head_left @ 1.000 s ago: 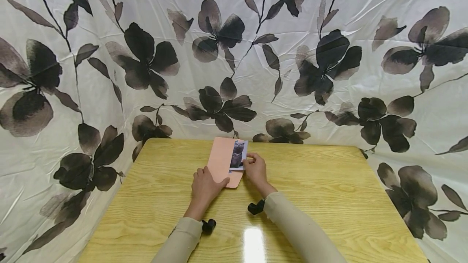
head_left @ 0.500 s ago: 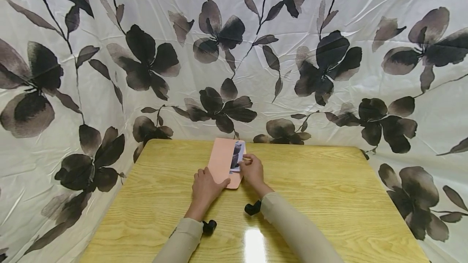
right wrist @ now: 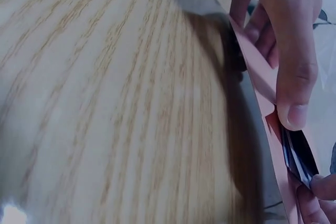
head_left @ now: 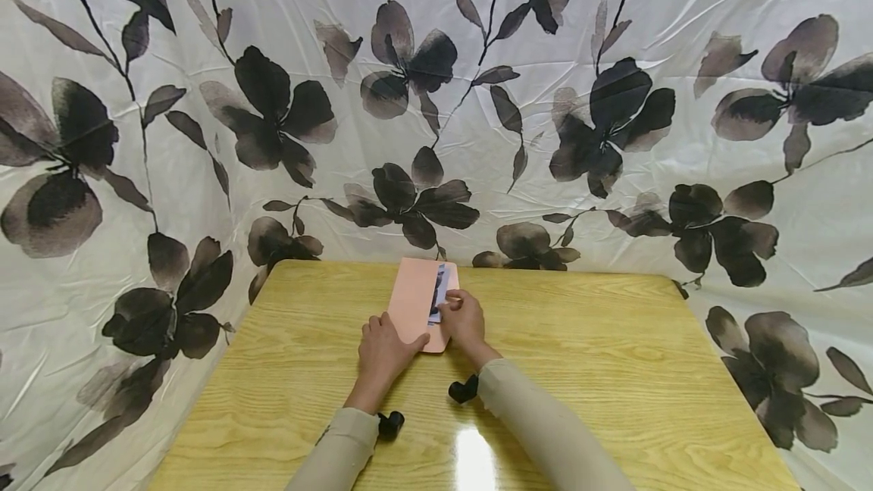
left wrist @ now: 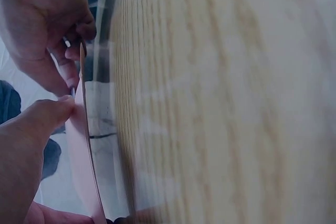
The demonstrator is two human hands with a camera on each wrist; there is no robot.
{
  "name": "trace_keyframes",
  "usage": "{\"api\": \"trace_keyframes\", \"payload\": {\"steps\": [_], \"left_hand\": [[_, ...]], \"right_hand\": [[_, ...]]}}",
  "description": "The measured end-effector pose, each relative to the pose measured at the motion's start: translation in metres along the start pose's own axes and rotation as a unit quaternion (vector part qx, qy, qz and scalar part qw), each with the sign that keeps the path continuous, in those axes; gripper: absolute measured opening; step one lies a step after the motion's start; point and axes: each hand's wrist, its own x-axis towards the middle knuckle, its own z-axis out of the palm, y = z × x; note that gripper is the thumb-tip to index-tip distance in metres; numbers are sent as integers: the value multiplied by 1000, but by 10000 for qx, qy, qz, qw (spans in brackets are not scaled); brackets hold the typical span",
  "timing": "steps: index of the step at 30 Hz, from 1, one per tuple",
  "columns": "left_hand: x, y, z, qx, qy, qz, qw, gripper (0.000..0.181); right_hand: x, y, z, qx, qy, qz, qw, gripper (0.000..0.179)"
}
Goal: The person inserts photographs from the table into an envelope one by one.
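Above the table in the head view is a pink paper envelope (head_left: 411,294), with its open side facing right. My left hand (head_left: 383,351) grips its near left part, the thumb lying on top by the opening and the fingers around the left side. A cat photo (head_left: 442,288) lies partly inside the envelope, only a narrow strip of it showing. My right hand (head_left: 465,324) pinches the photo's right edge between thumb and fingers. In the right wrist view, the photo (right wrist: 300,156) sits in the envelope's mouth just below the left thumb (right wrist: 296,87).
A wooden table (head_left: 580,370) with a light reflection near its front edge lies under both arms. Behind and beside it hangs a white floral cloth (head_left: 511,173). Black wrist cameras (head_left: 391,425) are strapped at both cuffs.
My right hand has moved left, sliding the photo deeper into the envelope, so less of the cat shows. The left hand and the envelope have stayed almost still.
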Motion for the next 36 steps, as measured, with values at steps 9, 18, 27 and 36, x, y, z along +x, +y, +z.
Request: {"api": "trace_keyframes", "payload": {"steps": [9, 18, 27, 36], "left_hand": [[0, 0, 0, -23, 85, 38, 10000, 92], [-1, 0, 1, -89, 107, 35, 9999, 96], [-1, 0, 2, -68, 146, 76, 9998, 97], [-1, 0, 0, -61, 148, 85, 9998, 96]], "right_hand": [[0, -2, 8, -566, 140, 40, 9983, 26], [2, -1, 12, -691, 123, -107, 9975, 21], [-2, 0, 14, -758, 104, -369, 9964, 21], [-3, 0, 12, -642, 76, -545, 9964, 20]]}}
